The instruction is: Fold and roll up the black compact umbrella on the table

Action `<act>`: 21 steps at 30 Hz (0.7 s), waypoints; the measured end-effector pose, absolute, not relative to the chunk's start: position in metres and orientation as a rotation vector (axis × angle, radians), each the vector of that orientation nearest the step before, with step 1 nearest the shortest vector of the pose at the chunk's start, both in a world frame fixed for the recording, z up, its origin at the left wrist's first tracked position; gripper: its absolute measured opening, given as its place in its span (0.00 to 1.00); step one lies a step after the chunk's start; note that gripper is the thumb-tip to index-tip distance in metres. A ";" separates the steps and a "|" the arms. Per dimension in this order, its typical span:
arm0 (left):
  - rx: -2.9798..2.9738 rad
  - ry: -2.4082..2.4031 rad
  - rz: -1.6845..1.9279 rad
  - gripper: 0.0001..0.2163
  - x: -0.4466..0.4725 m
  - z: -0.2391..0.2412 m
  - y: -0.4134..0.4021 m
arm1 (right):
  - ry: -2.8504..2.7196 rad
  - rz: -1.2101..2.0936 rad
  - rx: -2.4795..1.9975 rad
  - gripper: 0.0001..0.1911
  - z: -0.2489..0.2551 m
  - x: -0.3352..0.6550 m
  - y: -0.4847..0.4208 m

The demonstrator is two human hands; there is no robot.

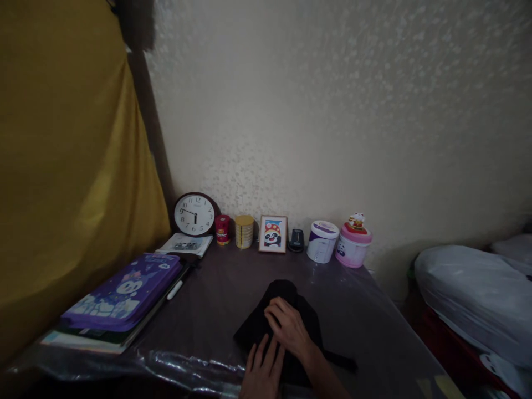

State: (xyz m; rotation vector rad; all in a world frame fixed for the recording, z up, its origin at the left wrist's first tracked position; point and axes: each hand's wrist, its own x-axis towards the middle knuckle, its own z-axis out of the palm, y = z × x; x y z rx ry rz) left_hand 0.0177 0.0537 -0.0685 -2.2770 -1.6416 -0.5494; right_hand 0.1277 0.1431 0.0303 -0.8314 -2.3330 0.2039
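A black fabric item point(310, 318) lies on the dark table near its front edge, with a narrow strap or tie point(343, 361) trailing off to the right. Its exact kind is hard to make out in the dim light. My left hand point(262, 370) rests on its lower left part, palm down, fingers stretched out and slightly spread. Just above and to the right, my right hand point(288, 327) is bent over the middle of the fabric, fingers curled together and gripping it. The two hands nearly touch. Part of the fabric is hidden beneath them.
A purple cartoon case point(128, 291) sits on stacked books at left, by a white pen point(174, 290). Along the wall stand a clock point(194, 214), a red tin point(223, 230), a yellow tin point(244, 231), a framed panda picture point(272, 234), and two tubs point(322, 242). Plastic covers the table.
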 end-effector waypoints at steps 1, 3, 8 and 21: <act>-2.203 -1.599 -0.583 0.33 0.019 -0.072 0.053 | -2.309 0.188 -0.835 0.10 0.027 0.133 0.138; -2.078 -1.552 -0.639 0.33 0.023 -0.075 0.052 | -2.268 0.154 -0.840 0.10 0.021 0.145 0.132; -1.963 -1.637 -0.670 0.35 0.032 -0.073 0.050 | -2.286 0.081 -0.850 0.14 0.010 0.158 0.157; -2.076 -1.917 -0.565 0.31 0.035 -0.066 0.046 | -2.237 0.014 -1.178 0.19 0.017 0.144 0.220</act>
